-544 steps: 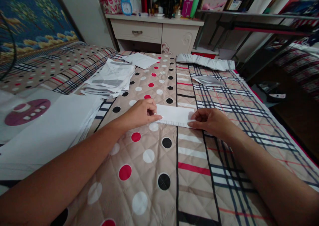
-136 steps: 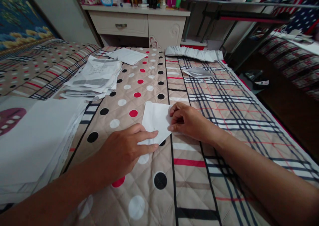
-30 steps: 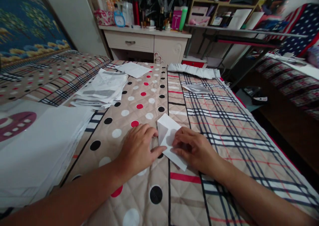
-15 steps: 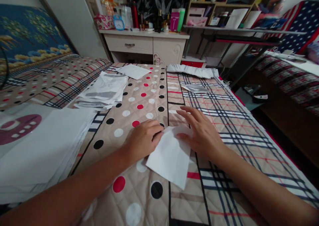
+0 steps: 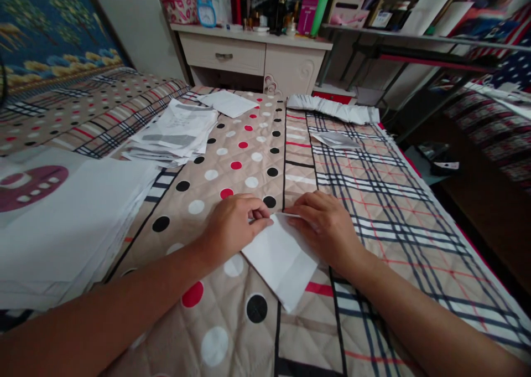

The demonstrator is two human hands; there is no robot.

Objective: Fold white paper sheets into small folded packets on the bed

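A folded sheet of white paper lies on the bedspread between my hands, one corner pointing toward me. My left hand pinches its far left edge between thumb and fingers. At the far right edge, my right hand has its thumb on top and its fingers bent over the rim, gripping the paper. The fingers partly cover the paper's far edge.
Left of my arm lies a stack of large white sheets with a purple print. Beyond it are a pile of smaller papers and a white sheet. A crumpled white strip and a small grey-white piece lie at the far right. A dresser stands behind.
My right hand has closed from spread fingers onto the paper's far edge. The paper has turned slightly, and my left hand keeps its hold. The view has tilted down a little.
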